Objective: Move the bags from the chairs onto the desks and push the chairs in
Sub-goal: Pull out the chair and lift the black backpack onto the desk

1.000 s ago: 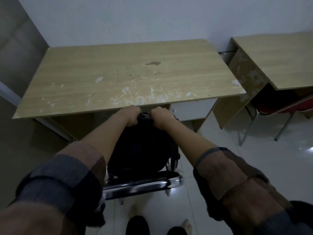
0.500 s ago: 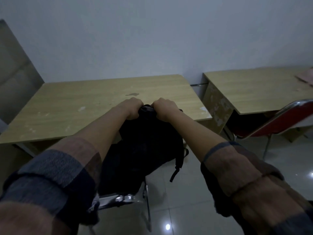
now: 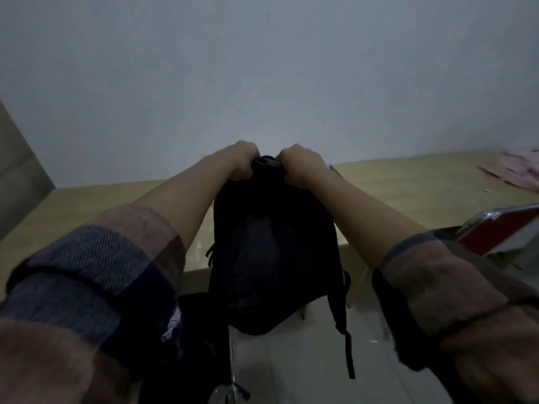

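At the centre of the frame, the left hand (image 3: 243, 160) and right hand (image 3: 300, 164) have their fingers clamped on the top of a black backpack (image 3: 274, 252). It hangs in the air before the near edge of the left table (image 3: 96, 205). A red chair (image 3: 495, 228) shows at the right edge, beside the right table (image 3: 423, 185).
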